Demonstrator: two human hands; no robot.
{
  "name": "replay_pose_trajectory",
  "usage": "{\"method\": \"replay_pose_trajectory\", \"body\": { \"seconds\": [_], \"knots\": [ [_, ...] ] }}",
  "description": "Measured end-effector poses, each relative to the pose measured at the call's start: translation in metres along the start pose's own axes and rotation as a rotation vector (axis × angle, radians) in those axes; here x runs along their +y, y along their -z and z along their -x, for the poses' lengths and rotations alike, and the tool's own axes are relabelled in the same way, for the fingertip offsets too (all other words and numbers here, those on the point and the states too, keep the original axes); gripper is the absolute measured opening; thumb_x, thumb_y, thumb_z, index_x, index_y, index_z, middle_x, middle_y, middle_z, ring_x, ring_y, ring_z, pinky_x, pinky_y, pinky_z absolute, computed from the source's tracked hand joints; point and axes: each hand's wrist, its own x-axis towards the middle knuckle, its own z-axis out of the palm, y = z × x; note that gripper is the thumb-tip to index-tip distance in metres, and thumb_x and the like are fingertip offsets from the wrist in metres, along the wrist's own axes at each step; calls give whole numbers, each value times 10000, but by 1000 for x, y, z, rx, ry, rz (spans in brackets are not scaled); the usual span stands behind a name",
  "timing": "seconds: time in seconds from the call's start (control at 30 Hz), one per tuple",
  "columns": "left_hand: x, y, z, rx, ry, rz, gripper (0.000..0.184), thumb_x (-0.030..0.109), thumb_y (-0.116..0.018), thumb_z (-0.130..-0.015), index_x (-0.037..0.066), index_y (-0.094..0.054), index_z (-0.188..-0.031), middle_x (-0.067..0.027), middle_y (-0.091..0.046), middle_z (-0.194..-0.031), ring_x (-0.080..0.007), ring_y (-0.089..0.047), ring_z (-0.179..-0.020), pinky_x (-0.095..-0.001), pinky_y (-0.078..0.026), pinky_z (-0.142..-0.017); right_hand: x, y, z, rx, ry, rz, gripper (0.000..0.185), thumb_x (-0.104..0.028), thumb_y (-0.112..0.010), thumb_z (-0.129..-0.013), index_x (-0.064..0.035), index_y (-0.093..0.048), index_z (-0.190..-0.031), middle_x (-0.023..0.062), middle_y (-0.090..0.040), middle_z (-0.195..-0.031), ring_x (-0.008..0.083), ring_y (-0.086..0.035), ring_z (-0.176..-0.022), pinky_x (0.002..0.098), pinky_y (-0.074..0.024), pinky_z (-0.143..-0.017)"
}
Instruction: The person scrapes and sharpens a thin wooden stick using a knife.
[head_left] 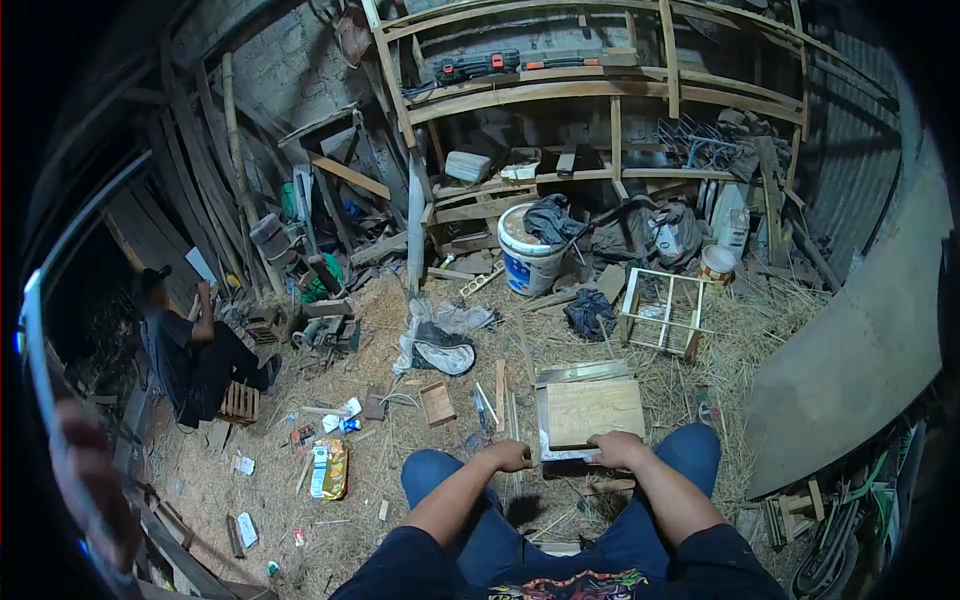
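A flat, pale wooden board [597, 410] lies on a low, light-coloured block or box [543, 425] on the ground between my knees. My right hand [618, 450] is closed at the board's near edge, its fingertips partly hidden. Just left of the board, my left hand [510, 456] is held with curled fingers; whatever is in them, if anything, is hidden. Behind the board is a narrower strip of wood [583, 371]. Thin wooden sticks [501, 382] and a tool with a blue part [485, 408] lie on the ground beyond my left hand.
A small wooden tray [437, 404] and a gold packet [329, 470] are to the left. Ahead stand a white bucket [530, 262] and a slatted wooden frame [664, 311]. A large sheet [855, 350] leans at right. Another person [185, 350] sits far left.
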Motion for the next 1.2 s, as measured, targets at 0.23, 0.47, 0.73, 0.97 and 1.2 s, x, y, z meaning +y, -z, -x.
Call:
{"method": "replay_pose_trajectory", "body": {
  "seconds": [0.23,0.47,0.73,0.97,1.2],
  "knots": [
    [2,0,2,24,18,-28,517,522,-639,-955,76,-748,-1191,-233,-739,-1173,-433,-699,-1100,-520,-547,-973,-4,2,6,37,38,3,558,-543,-664,-960,-137,-653,-1342,190,-736,-1211,394,-697,-1146,515,-555,-954],
    [9,10,10,69,-29,-39,351,365,-708,-917,53,-766,-1066,-224,-758,-1056,-424,-722,-1005,-505,-577,-894,-3,0,3,30,17,-27,549,-494,-678,-965,-150,-630,-1390,189,-737,-1216,388,-702,-1143,516,-551,-963],
    [22,18,11,410,-57,22,338,349,-655,-909,22,-714,-844,-245,-712,-847,-455,-703,-827,-554,-559,-758,-3,-4,1,64,28,-47,560,-483,-706,-936,-186,-626,-1404,168,-745,-1210,373,-710,-1129,516,-558,-941],
    [24,25,14,404,-97,60,184,124,-661,-809,-3,-690,-938,-276,-715,-915,-475,-703,-901,-552,-563,-806,-6,1,4,64,29,-34,585,-474,-710,-938,-180,-600,-1431,174,-741,-1215,376,-707,-1129,513,-556,-949],
    [22,21,14,466,-140,157,299,36,-669,-767,-3,-604,-1056,-273,-708,-921,-481,-696,-916,-557,-547,-790,-11,6,7,34,20,-41,586,-471,-707,-942,-172,-595,-1434,182,-735,-1225,384,-700,-1137,506,-553,-955]
  ]
}}
